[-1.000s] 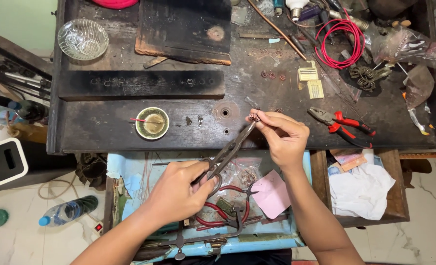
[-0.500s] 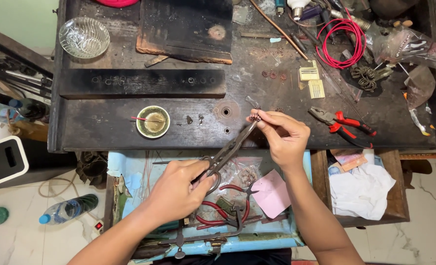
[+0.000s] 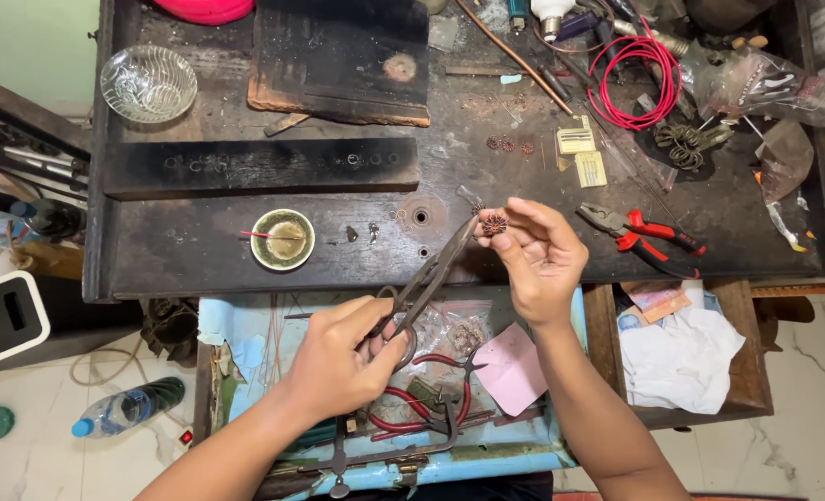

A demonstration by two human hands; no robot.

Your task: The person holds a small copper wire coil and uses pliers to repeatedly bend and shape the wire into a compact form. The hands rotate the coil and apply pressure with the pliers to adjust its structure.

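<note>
Looking down on a dark, scarred counter (image 3: 245, 269) crowded with small tools. Left hand (image 3: 343, 357) wrapped through the loops of long dark shears (image 3: 426, 278), blades angled up and to the right, tips meeting a tiny round wire ornament (image 3: 494, 224). Right hand (image 3: 538, 255) raised just above the counter's front edge, thumb and forefinger pinched on that ornament, other fingers curled loosely behind. Shears' blades nearly together at the tip; whether already biting the piece, cannot tell.

Around the hands: a small round brass dish (image 3: 283, 238) with a thin red stick laid across it, to the left; red-handled pliers (image 3: 640, 237) lying just right of the right hand; a coil of red wire (image 3: 635, 83) far back on the right; a clear glass bowl (image 3: 148, 83) at the back left corner; a few similar small ornaments (image 3: 508, 145) resting near the middle of the counter. Below, a pale blue open drawer (image 3: 245, 339) holding more red-handled tools and a pink paper scrap (image 3: 510, 366).

For a clean snip, probably best done by holding the ornament steady with only its edge exposed, fingertips clear of the blades, shears closed slowly near the tips, wrist braced against the drawer's edge.
</note>
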